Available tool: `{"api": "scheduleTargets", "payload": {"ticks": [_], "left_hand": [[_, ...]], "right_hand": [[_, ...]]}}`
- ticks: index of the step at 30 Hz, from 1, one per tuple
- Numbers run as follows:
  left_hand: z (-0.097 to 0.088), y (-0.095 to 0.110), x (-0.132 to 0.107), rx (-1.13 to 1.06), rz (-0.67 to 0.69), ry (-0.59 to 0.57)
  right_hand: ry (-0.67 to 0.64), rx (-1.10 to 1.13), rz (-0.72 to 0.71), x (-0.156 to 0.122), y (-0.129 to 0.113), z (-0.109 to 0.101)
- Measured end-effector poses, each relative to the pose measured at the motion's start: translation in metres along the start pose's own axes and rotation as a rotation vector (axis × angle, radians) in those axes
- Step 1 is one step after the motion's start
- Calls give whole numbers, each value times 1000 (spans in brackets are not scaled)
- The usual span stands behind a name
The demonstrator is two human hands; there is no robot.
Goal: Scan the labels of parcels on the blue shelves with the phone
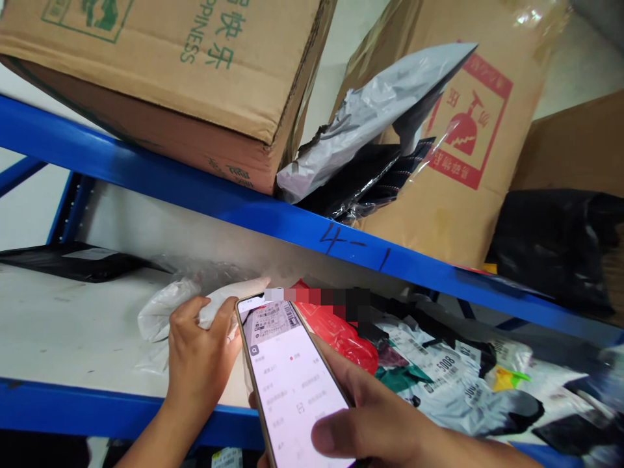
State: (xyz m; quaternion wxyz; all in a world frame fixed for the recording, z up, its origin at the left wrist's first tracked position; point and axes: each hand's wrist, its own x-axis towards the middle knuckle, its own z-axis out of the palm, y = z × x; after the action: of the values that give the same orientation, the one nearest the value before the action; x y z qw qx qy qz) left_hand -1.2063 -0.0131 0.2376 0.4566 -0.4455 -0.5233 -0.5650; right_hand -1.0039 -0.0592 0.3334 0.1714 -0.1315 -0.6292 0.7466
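Note:
My right hand (375, 416) holds a smartphone (292, 383), its thumb over the lower part of the lit screen. At the top of the screen is a camera picture of a printed label, with rows of small text below. Just left of the phone, my left hand (199, 344) is closed on a white plastic parcel (234, 296) on the lower shelf. The phone hides part of that hand's fingertips and of the parcel. Crumpled clear plastic wrap (163, 312) lies beside the left hand. Right behind the phone is a red plastic parcel (336, 331).
A blue shelf beam (273, 224) marked "4-1" crosses above my hands. Over it stand two large cardboard boxes (195, 78) with a torn grey mailer bag (370, 110) between them. A black parcel (73, 260) lies at left; several labelled parcels (448, 377) are heaped at right.

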Motion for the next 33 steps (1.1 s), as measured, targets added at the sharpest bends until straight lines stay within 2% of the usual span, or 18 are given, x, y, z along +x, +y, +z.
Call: {"api": "scheduleTargets", "payload": {"ticks": [12,18,33], "left_hand": [[-2,-1,0,-6,25,11],[-2,1,3,10,46,37],[-2,0,3,17,43,31]], "right_hand": [[-18,18,29,0,-9,7],[69,74,40,0,-16,14],[78,24,62,2,-19,14]]}}
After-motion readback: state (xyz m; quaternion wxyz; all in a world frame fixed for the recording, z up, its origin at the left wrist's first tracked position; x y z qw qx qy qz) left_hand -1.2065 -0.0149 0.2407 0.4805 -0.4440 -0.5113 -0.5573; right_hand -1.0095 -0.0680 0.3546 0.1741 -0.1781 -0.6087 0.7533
